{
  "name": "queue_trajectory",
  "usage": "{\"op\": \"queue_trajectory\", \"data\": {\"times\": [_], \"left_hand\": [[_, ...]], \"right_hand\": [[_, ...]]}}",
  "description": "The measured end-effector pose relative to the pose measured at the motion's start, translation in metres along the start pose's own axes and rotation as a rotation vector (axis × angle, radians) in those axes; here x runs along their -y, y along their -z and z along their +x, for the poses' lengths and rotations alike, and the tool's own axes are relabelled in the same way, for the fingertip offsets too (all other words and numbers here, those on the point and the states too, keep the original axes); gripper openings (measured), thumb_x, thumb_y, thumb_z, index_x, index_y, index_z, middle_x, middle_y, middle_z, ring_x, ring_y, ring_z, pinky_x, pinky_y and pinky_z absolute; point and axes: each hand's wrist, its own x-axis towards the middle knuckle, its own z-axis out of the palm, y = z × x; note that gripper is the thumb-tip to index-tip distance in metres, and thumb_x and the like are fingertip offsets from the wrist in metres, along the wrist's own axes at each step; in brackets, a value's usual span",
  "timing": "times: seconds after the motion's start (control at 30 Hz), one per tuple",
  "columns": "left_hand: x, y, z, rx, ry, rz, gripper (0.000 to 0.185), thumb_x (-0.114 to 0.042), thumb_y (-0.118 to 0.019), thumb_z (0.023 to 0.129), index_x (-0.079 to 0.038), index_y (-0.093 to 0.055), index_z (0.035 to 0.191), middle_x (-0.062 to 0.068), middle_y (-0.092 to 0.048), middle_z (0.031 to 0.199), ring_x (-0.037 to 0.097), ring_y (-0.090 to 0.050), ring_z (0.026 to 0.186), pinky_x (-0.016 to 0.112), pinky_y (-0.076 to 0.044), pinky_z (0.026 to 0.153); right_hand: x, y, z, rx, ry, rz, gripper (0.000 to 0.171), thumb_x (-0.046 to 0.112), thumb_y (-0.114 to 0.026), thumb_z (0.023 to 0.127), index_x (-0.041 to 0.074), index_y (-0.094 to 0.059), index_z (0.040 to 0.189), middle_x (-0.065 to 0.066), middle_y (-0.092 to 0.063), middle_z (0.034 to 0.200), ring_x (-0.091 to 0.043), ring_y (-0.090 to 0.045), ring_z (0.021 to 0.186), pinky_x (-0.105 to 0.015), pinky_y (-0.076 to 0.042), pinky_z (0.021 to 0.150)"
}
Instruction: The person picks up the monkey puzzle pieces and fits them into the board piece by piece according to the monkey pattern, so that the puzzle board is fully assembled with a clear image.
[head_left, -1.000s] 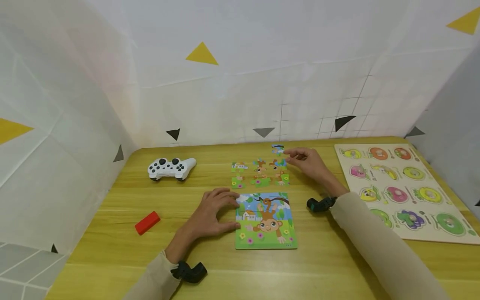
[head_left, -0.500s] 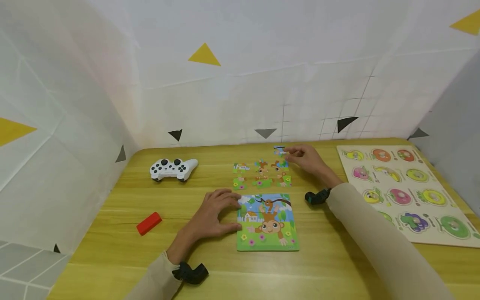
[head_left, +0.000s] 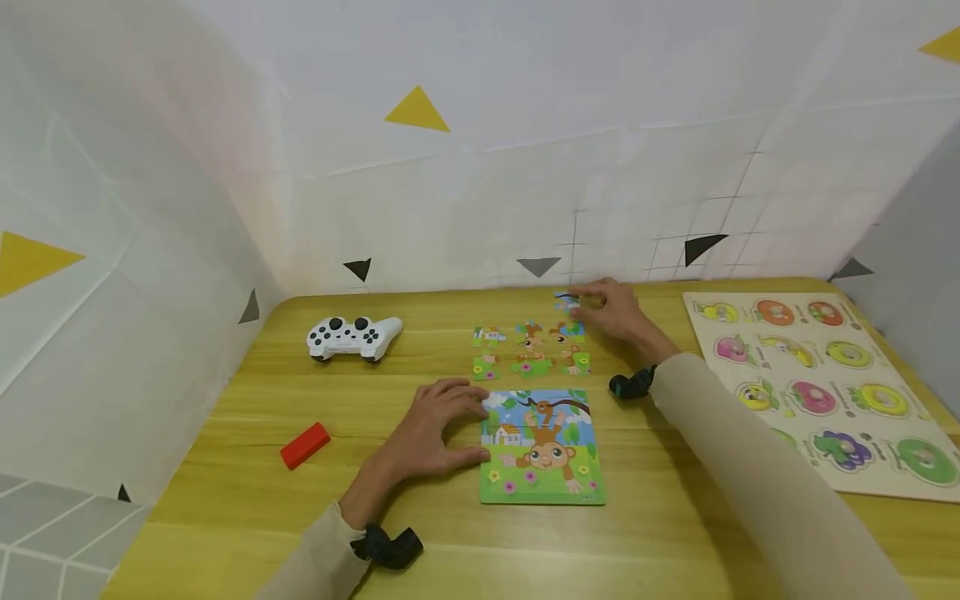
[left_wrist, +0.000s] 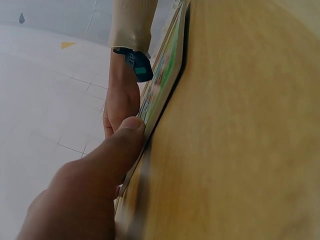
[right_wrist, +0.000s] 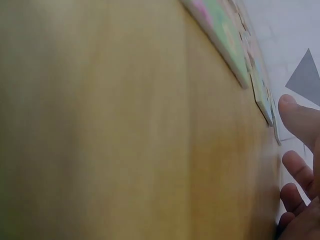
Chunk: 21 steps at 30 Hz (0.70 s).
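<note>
One left hand sits at the left edge of the monkey puzzle board, its grip parted wide, the thumb touching that edge. Several jigsaw pieces lie just beyond the board. Farther beyond it, the right hand has thumb and forefinger slightly apart at a branch-printed piece; whether that grip pinches it, I cannot tell. A white game controller and red block lie left of the board.
</note>
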Motion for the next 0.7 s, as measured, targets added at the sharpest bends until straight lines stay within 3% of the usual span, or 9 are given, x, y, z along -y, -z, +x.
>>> {"op": "queue_trajectory", "data": {"times": [0.27, 0.43, 0.53, 0.7], "left_hand": [[0.0, 0.001, 0.001, -0.001, 0.003, 0.004, 0.048, -0.066, -0.062, 0.081, -0.032, -0.062, 0.115, -0.01, -0.051, 0.141, 0.022, -0.039, 0.138, 0.049, -0.03, 0.103], [-0.001, 0.001, 0.001, 0.003, 0.005, 0.002, 0.046, -0.064, -0.064, 0.081, -0.032, -0.061, 0.115, -0.01, -0.051, 0.141, 0.022, -0.039, 0.137, 0.049, -0.03, 0.103], [-0.001, 0.001, 0.001, 0.005, 0.009, 0.002, 0.046, -0.063, -0.065, 0.081, -0.032, -0.062, 0.115, -0.009, -0.052, 0.141, 0.022, -0.04, 0.137, 0.049, -0.03, 0.103], [-0.001, 0.002, 0.001, 0.008, 0.011, 0.009, 0.047, -0.063, -0.065, 0.081, -0.032, -0.061, 0.116, -0.009, -0.051, 0.141, 0.021, -0.039, 0.137, 0.049, -0.03, 0.102]], "right_hand": [[0.002, 0.003, 0.004, 0.058, -0.049, -0.02, 0.049, 0.032, -0.065, 0.092, 0.015, -0.054, 0.138, -0.015, -0.042, 0.142, -0.036, -0.033, 0.112, -0.052, -0.03, 0.088], [0.001, 0.004, 0.007, 0.061, -0.042, -0.027, 0.051, 0.031, -0.066, 0.091, 0.015, -0.054, 0.138, -0.014, -0.042, 0.146, -0.045, -0.023, 0.134, -0.063, -0.019, 0.106], [0.001, 0.004, 0.009, 0.068, -0.042, -0.033, 0.052, 0.031, -0.067, 0.091, 0.015, -0.053, 0.138, -0.014, -0.041, 0.147, -0.048, -0.016, 0.14, -0.065, -0.011, 0.11], [0.003, 0.006, 0.011, 0.081, -0.042, -0.056, 0.054, 0.032, -0.068, 0.09, 0.015, -0.052, 0.139, -0.014, -0.041, 0.147, -0.047, -0.022, 0.136, -0.064, -0.019, 0.107]]}}
